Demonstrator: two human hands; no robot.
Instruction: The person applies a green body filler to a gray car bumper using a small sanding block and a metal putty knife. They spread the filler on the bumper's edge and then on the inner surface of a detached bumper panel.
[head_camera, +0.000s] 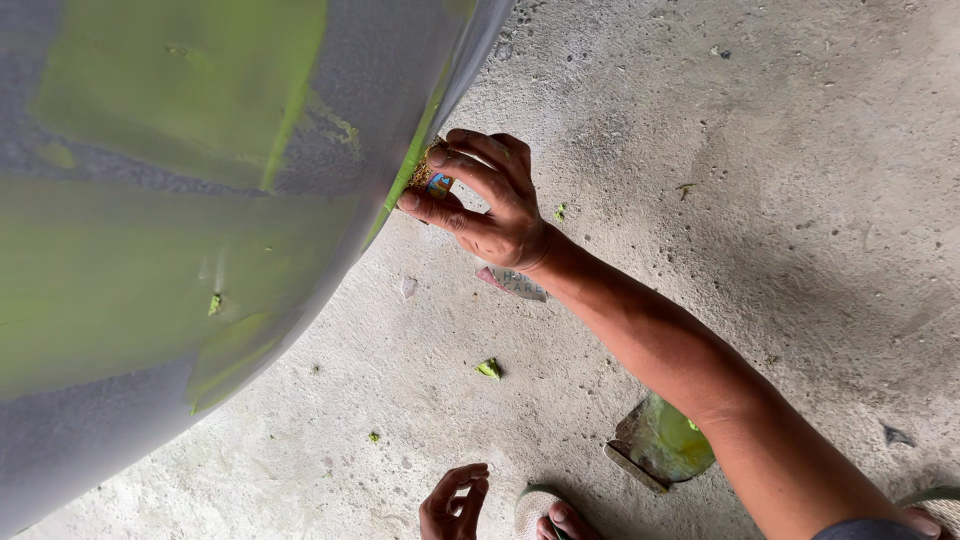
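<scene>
Pressing a small sanding pad (432, 176) against the curved grey panel (180, 220), the right hand (490, 200) clenches it at the panel's edge; green filler patches beyond the grip look largely unsanded; the left hand (455, 503) hangs loosely curled, empty

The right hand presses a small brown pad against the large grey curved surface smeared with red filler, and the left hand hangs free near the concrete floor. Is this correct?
Not quite: the head view shows green filler, not red, on the large grey curved surface. The rest holds: the right hand presses the small brown pad against it, and the left hand hangs free near the concrete floor.
</scene>
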